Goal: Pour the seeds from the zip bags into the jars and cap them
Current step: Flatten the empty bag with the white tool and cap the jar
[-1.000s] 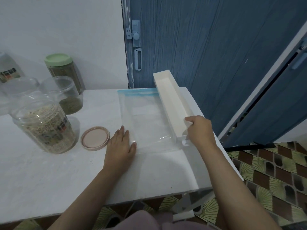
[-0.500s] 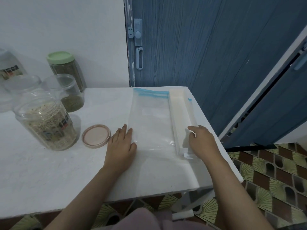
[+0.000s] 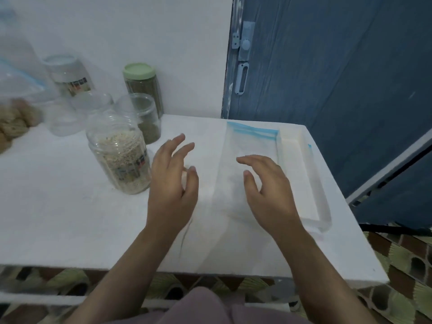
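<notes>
An empty clear zip bag (image 3: 247,160) with a blue seal lies flat on the white table (image 3: 70,218). My right hand (image 3: 268,190) hovers over it, fingers loosely spread, holding nothing. My left hand (image 3: 173,183) hovers just left of the bag, fingers spread, covering the pink lid. An uncapped jar of pale seeds (image 3: 121,153) stands left of my left hand. Behind it stand an open jar with green seeds (image 3: 142,118) and a green-capped jar (image 3: 142,87).
A long white tray (image 3: 301,174) lies on the bag's right edge, near the table's right side. Empty clear jars (image 3: 70,76) and a bag with beige contents (image 3: 14,118) crowd the back left. A blue door (image 3: 327,66) stands behind.
Both hands have lifted off the bag and tray and now hover with fingers spread. The view has shifted left, showing more jars.
</notes>
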The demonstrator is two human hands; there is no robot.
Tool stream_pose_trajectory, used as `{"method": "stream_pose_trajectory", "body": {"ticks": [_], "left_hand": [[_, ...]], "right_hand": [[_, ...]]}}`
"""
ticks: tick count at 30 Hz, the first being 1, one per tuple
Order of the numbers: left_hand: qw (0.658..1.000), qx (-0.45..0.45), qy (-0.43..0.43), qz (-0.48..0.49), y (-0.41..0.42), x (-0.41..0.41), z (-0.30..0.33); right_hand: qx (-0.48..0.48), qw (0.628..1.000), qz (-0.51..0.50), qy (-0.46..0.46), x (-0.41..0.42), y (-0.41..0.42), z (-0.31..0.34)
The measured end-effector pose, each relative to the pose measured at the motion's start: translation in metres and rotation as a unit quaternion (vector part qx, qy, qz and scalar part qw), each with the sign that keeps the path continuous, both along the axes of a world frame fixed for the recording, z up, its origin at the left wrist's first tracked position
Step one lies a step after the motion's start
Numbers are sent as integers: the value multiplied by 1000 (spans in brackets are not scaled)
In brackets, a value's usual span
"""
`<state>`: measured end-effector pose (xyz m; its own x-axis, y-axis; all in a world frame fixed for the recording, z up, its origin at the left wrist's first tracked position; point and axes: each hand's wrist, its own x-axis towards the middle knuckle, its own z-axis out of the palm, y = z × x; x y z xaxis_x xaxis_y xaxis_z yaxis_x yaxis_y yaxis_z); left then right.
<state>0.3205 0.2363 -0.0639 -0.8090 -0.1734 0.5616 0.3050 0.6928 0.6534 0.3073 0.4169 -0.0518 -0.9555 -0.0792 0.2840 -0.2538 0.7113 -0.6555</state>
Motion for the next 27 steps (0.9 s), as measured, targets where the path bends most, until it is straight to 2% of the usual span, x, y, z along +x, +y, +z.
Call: {"method": "stream_pose_trajectory", "body": {"ticks": [4, 7, 12, 14, 17, 20, 24, 27], "left_hand": [[993, -13, 83, 79, -47, 11, 11], [992, 24, 58, 109, -85, 11, 6], [992, 109, -61, 33, -130, 0, -10], [982, 155, -105, -6, -142, -7, -14], [976, 175, -124, -44, -161, -17, -21], [976, 166, -121, -78, -177, -23, -24], [975, 155, -104, -119, -188, -27, -23], [970, 161, -105, -152, -197, -31, -25]], "right_hand": [[18, 996, 81, -22, -7, -49, -5], [35, 992, 96, -73, -14, -83, -6], [174, 958, 62, -221, -32, -133, -10], [195, 945, 51, -256, -40, -148, -16], [195, 941, 45, -271, -48, -166, -31], [220, 946, 18, -237, -48, -174, -48], [170, 958, -15, -229, -38, -176, -54], [50, 982, -37, -178, -22, -180, -45]]}}
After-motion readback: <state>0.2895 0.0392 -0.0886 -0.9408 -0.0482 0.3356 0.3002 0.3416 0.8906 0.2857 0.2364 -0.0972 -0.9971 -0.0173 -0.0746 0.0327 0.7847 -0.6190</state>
